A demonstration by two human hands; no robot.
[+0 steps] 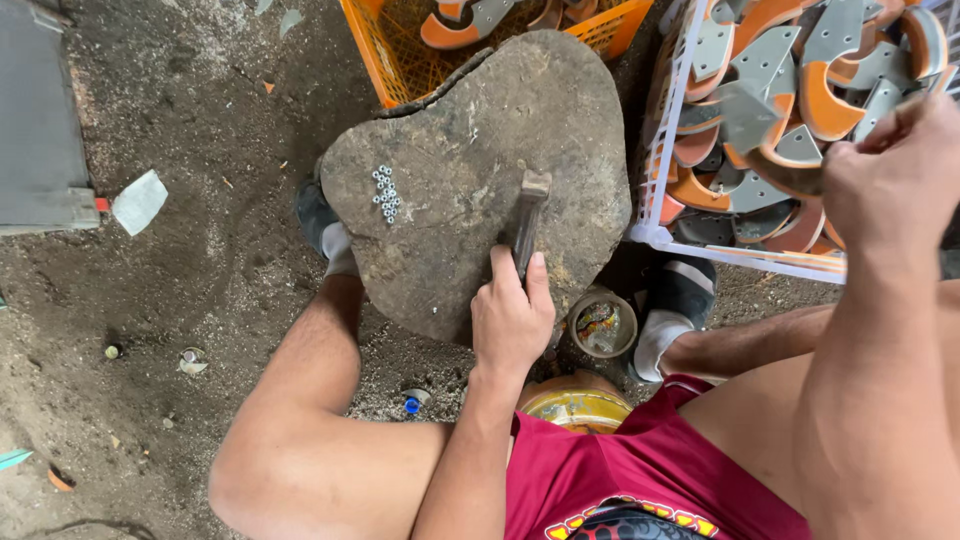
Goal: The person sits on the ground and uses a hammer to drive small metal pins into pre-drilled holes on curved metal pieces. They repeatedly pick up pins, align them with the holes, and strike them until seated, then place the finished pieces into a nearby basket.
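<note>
Seen from above, a person sits low over a floor of dark packed dirt [200,110] strewn with small scraps. Between the bare knees lies a broad, flat, rough grey stone slab [450,170], roughly heart-shaped and pitted, serving as the counter. A small cluster of shiny metal nuts [385,192] sits on its left part.

The left hand [512,315] rests at the slab's near edge, its fingers closed around the handle of a dark metal hammer [528,215], whose head lies on the stone. The right hand [895,180] is raised at the right, over a white plastic crate [655,170], its fingers closed on a curved orange-and-grey piece [790,170]. The crate is heaped with similar crescent-shaped orange and grey parts [800,90].

An orange plastic mesh crate [395,60] beyond the slab holds a few more and is cut off by the top edge. A grey slab-like thing [40,130] at the left is also cut off. A small round tin [603,325] with unclear contents stands by the right foot, and a yellow container [578,405] is half hidden by the red shorts [640,470].
</note>
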